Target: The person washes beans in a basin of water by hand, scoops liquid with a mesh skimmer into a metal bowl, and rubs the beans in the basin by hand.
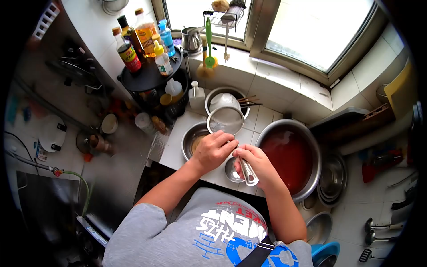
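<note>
Head view: just ahead, a strainer is gripped by the right hand and left hand; to their right, red liquid is already held in a basin; what remains cannot be told.

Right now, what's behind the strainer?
Behind the strainer sits a metal bowl holding a white dish, with chopsticks across the bowl's rim. The strainer covers the bowl's near side; anything there is hidden.

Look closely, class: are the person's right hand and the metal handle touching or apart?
Touching. The head view shows it: the right hand is closed around the metal handle, whose end sticks out toward the grey shirt.
</note>
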Available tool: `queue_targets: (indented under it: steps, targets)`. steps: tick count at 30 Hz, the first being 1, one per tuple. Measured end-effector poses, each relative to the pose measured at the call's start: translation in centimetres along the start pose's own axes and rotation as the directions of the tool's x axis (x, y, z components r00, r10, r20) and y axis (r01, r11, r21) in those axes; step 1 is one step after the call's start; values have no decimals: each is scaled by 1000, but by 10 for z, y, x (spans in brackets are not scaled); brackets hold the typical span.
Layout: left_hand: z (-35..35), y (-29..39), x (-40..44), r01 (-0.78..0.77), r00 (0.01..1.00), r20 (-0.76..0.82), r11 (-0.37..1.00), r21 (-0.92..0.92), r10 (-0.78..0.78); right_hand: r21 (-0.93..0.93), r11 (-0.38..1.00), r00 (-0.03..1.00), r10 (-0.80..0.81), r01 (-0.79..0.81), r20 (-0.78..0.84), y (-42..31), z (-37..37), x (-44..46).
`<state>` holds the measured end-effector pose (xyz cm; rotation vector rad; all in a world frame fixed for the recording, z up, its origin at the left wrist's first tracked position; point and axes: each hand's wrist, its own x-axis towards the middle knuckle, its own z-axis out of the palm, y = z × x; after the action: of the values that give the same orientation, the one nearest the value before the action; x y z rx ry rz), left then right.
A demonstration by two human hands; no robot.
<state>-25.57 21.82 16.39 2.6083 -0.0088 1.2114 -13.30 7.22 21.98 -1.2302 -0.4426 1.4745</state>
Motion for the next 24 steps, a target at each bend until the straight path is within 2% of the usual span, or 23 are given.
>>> queue_targets:
  steps: [2,3,4,5,7,8,9,10,11,12,13,14,16,18,19,20,21,24]
  targets:
    - [0,0,9,68,995,-78,997,-23,-70,34,997,997,-73,72,26,-5,-3,-4]
    - [0,-4,15,107,986,-124,994,-28,-110,57,997,999,-41,43,-33,-6,-4,-5]
    - [-4,-10,24,164,963,-204,983,-84,-178,71,995,997,-67,68,-24,-4,-9,-4]
    - [-11,-19,27,275,942,-172,956,-100,-289,88,992,996,-86,87,-16,1,-16,-4]
    - [-36,-34,53,503,819,-190,837,-217,-541,69,992,995,-99,101,-34,9,-27,-4]
    - [-51,-49,67,542,781,-219,809,-229,-585,66,991,993,-116,118,-33,14,-34,-3]
    - [-63,-62,85,524,729,-343,805,-277,-593,86,989,992,-117,121,-52,16,-36,-4]
    - [-80,-84,99,564,689,-337,767,-307,-642,79,989,991,-118,123,-65,18,-37,-4]
    - [-93,-115,113,516,678,-431,803,-298,-596,72,990,990,-116,122,-77,19,-37,-4]
    - [-112,-141,129,526,652,-438,785,-326,-619,90,990,992,-107,113,-69,19,-37,-5]
    - [-140,-157,153,603,624,-427,751,-270,-654,103,989,993,-101,106,-54,21,-38,-4]
    - [-161,-189,170,559,653,-484,802,-212,-583,92,990,994,-101,105,-50,22,-37,-3]
    - [-204,-249,208,573,533,-451,697,-431,-716,81,992,994,-97,101,-44,22,-35,-2]
    - [-249,-271,245,533,526,-460,699,-478,-715,82,992,995,-94,97,-46,22,-35,1]
    - [-269,-302,258,523,535,-534,753,-400,-655,87,992,995,-87,91,-48,23,-35,2]
    - [-288,-334,272,581,489,-546,721,-378,-680,86,993,995,-82,86,-49,23,-36,2]
    - [-302,-361,285,571,478,-613,753,-327,-629,86,993,996,-78,82,-50,23,-37,4]
    - [-329,-382,311,620,390,-681,724,-304,-620,73,994,995,-75,80,-69,21,-36,10]
